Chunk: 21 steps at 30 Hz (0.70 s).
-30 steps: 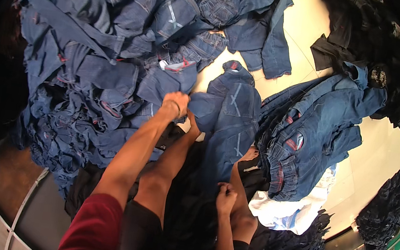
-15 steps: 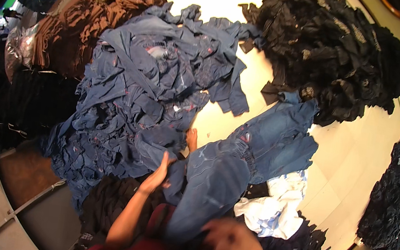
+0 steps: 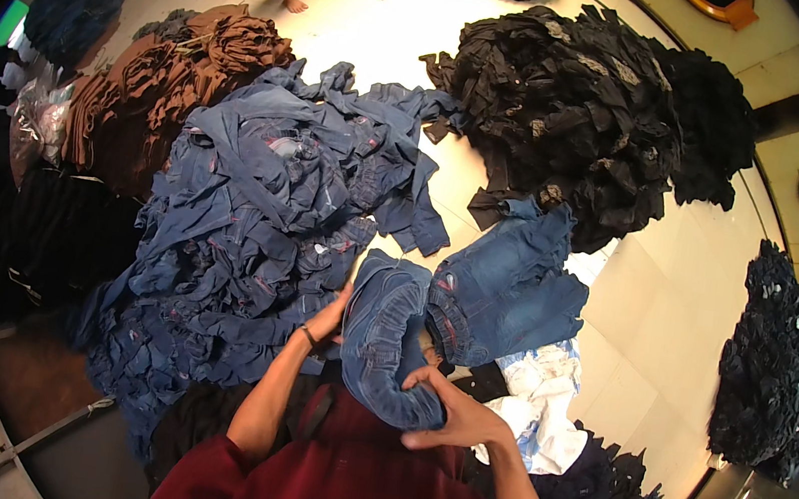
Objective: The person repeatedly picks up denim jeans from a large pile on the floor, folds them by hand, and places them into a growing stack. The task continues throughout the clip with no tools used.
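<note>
A pair of blue jeans (image 3: pixel 375 317) is bunched up in front of my body, its elastic-looking gathered waistband curved toward me. My left hand (image 3: pixel 330 316) lies along its left side, with the fingertips partly hidden by the denim. On the right, my right hand (image 3: pixel 459 414) grips the lower edge, thumb on top and fingers beneath. Another pair of jeans (image 3: pixel 515 290) lies just right of the held pair, spread out with its waist toward it. Left of my left hand rises a large heap of blue jeans (image 3: pixel 255 200).
Black garments (image 3: pixel 558 119) are heaped at the far right, brown folded garments (image 3: pixel 136 104) at the far left. White cloth (image 3: pixel 536 404) lies beside my right forearm. A dark pile (image 3: pixel 762 368) stands by the right wall. Another person's bare feet (image 3: pixel 293 1) show at the far left.
The jeans, lifted and blurred before, are now bunched between my hands. My right hand has moved onto their edge, and my left against their side. The view has shifted, bringing another person's legs into sight.
</note>
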Motion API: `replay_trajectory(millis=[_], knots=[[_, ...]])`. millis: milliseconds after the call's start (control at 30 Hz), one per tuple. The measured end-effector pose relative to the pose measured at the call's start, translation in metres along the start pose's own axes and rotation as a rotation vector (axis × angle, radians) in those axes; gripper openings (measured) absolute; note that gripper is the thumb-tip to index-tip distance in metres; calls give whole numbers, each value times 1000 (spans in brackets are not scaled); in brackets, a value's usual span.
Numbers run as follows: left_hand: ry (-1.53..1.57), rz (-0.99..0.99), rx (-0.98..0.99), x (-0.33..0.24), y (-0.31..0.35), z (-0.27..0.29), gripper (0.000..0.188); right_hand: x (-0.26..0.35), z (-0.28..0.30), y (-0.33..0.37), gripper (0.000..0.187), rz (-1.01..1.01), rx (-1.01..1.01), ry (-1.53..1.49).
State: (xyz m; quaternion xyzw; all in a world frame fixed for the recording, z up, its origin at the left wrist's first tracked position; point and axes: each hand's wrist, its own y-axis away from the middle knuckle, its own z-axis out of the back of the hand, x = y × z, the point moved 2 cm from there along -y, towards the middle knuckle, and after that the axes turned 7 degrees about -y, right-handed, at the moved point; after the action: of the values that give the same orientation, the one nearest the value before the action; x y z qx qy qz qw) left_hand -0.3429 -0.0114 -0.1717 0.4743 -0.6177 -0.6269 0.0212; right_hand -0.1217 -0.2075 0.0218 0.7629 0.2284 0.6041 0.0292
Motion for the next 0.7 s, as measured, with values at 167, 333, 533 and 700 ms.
replay_trajectory(millis=[167,333,533,700], knots=[[-189,-179,378,-6,18,-94,14,-18,7,20,95,-547,-279,-235],[-203,-286,131,-15,48,-101,14,-37,-22,5,79,-281,-272,462],[-38,-188,-199,-9,57,-33,16,11,111,88,72,-263,-332,499],[-111,-166,-456,30,57,8,21,147,224,219,75,-224,-550,647]])
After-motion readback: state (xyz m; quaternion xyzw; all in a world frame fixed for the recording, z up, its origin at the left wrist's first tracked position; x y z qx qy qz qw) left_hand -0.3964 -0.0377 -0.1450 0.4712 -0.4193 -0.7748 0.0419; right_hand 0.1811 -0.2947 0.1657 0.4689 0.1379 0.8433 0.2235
